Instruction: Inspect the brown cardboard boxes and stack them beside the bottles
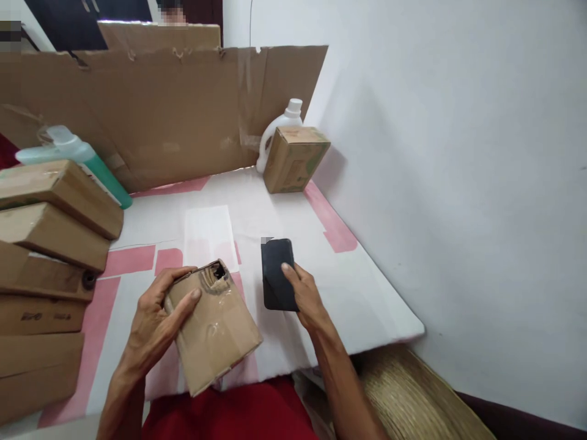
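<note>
My left hand is closed around the left side of a small cardboard box, thumb on its upper face. That box has a torn, dark hole at its top right corner and clear tape across it. In my right hand is a black smartphone, gripped by its right edge with the thumb lying on its face. Box and phone are apart, both above the white and pink table.
Several cardboard boxes line the left side, beside a bottle of green liquid. At the back, a cardboard box leans by a white jug before a tall cardboard panel. A white wall bounds the right.
</note>
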The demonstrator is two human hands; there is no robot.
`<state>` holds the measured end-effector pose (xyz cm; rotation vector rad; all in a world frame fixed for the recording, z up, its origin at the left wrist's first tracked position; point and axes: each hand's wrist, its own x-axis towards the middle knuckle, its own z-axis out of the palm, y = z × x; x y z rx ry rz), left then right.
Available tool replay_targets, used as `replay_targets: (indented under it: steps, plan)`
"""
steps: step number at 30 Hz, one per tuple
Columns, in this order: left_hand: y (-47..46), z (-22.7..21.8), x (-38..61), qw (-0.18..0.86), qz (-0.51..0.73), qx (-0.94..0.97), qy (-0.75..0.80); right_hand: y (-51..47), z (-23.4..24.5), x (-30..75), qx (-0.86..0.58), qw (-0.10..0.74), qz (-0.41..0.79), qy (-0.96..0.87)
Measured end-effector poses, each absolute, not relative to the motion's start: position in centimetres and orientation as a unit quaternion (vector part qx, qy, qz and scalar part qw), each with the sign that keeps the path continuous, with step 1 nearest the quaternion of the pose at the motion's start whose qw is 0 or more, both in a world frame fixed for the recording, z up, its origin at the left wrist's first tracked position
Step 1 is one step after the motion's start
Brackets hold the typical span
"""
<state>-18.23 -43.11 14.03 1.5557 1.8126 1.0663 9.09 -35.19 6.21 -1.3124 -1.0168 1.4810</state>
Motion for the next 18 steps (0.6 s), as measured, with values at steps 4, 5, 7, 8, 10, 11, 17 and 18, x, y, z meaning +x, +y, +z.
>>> replay_targets:
  steps: [4,5,7,8,10,11,17,18]
  plan:
    - [-42.7,14.3,-18.0,0.263,0.382,0.583,0.668,-33.9,0.5,8.9,-0.617,0.358,0.42,-0.561]
    - [-42.6,14.3,-18.0,0.264,0.38,0.583,0.668,-33.9,-0.2,8.8,-0.628,0.346,0.399,-0.572]
    - [-42.4,14.3,-18.0,0.276,0.379,0.577,0.67,-33.9,-1.1,8.8,-0.64,0.335,0.383,-0.575]
    - [-42.3,14.3,-18.0,0.285,0.38,0.572,0.669,-34.0,-1.3,8.8,-0.645,0.33,0.379,-0.575]
    - [-42.1,14.4,-18.0,0.303,0.384,0.568,0.662,-34.1,-1.7,8.9,-0.657,0.311,0.36,-0.585]
    - [-42.1,14.4,-18.0,0.309,0.388,0.569,0.656,-34.1,-1.9,8.9,-0.663,0.295,0.337,-0.6]
    - [-42.2,12.9,-18.9,0.342,0.449,0.553,0.613,-34.8,-2.2,9.1,-0.661,0.209,0.182,-0.697]
    - [-42.1,12.0,-19.1,0.347,0.476,0.543,0.599,-35.3,-1.9,9.3,-0.651,0.225,0.188,-0.7]
